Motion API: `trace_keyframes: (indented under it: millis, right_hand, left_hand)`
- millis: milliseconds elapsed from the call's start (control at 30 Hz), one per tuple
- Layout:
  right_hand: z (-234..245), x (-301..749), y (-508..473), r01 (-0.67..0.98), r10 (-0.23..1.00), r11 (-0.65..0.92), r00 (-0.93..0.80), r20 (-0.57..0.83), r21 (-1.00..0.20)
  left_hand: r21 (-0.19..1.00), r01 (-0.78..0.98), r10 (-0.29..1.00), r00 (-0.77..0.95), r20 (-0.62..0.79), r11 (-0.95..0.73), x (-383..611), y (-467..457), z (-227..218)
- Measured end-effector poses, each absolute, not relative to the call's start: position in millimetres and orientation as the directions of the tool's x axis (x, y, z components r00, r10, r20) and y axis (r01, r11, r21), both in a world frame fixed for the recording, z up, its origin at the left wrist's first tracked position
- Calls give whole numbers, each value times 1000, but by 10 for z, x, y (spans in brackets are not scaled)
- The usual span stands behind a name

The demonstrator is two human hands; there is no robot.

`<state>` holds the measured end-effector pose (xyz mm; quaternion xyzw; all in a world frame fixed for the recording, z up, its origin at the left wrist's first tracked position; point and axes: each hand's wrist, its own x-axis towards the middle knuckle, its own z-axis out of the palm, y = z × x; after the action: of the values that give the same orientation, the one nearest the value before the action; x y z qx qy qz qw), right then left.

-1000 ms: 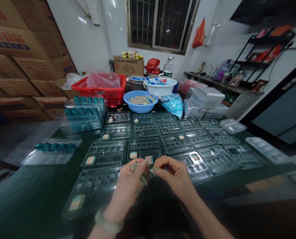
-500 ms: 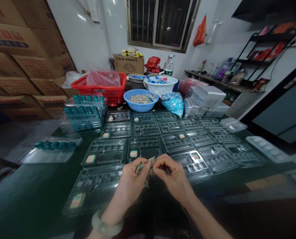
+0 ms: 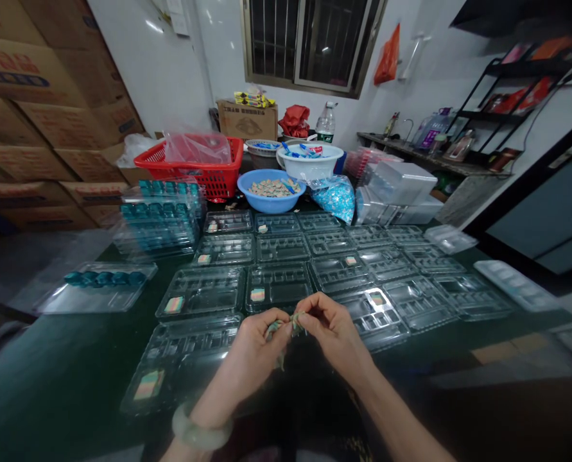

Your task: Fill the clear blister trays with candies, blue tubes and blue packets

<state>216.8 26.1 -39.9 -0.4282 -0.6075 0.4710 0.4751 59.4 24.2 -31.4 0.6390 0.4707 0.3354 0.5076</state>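
At the left, a row of teal, rounded pieces lies on a clear plastic sheet-like tray. Nearer and to its right, a clear plastic compartment tray holds a pastel-striped flat stack at its near left corner. In the near middle, the left hand is curled around a small bunch of pale green pieces. These are probably very light, soft and easily bent or creased; a gentle fingertip pinch at the edges should suit them. They look thin and matt, though blurred and partly hidden by the fingers. The right hand meets the left, thumb and forefinger pinched on the bunch's right end. Further right, another clear plastic compartment tray carries a small, pale striped block towards its far side.
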Motion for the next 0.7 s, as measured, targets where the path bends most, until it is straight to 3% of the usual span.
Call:
trace_keyframes:
  millis: [233, 467, 700]
  right_hand:
    - [-371, 2231, 353, 76, 934, 229, -299, 197, -971]
    - [-307, 2262, 394, 134, 871, 338, -418, 256, -932]
    - [-315, 2245, 366, 220, 908, 219, -403, 116, -951]
  left_hand:
    - [974, 178, 907, 371, -198, 139, 571, 263, -308]
    - [941, 309, 878, 400, -262, 140, 519, 300, -179]
    - [949, 273, 875, 408, -260, 155, 464, 291, -168]
